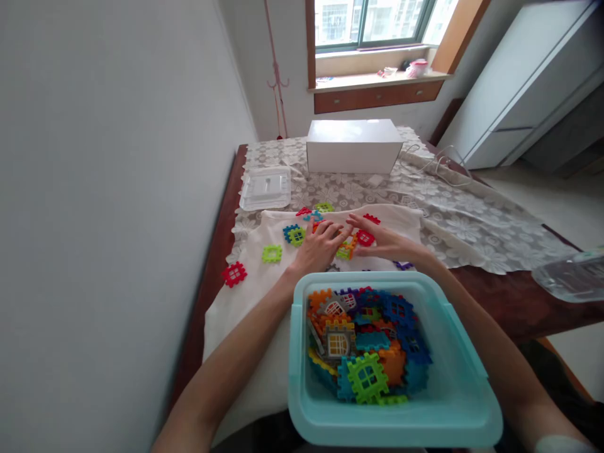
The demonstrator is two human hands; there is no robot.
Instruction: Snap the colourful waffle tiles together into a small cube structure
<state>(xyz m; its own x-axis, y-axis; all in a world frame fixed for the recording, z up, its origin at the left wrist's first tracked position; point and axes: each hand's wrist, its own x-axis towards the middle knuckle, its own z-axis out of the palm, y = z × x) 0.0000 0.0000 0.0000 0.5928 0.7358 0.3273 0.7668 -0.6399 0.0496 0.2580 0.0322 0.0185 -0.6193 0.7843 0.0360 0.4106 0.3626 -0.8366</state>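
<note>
My left hand [321, 244] is palm down over plastic tiles on the white cloth [250, 321], its fingers somewhat spread, partly covering an orange piece. From the right, my right hand [372, 239] reaches in with fingers apart, beside a green and orange piece [346, 249] and a red window tile [365, 238]. Whether it grips the piece is unclear. Left of my left hand lie a blue and a green tile [297, 236], a light green frame [272, 253] and a red tile [234, 274]. Nearest me, a turquoise bin [465, 384] holds several coloured tiles.
A white box [353, 156] stands at the back of the table on a lace cloth [453, 226]. A clear plastic lid [267, 187] lies at the back left. On the right, a clear bottle [573, 277] lies near the table edge.
</note>
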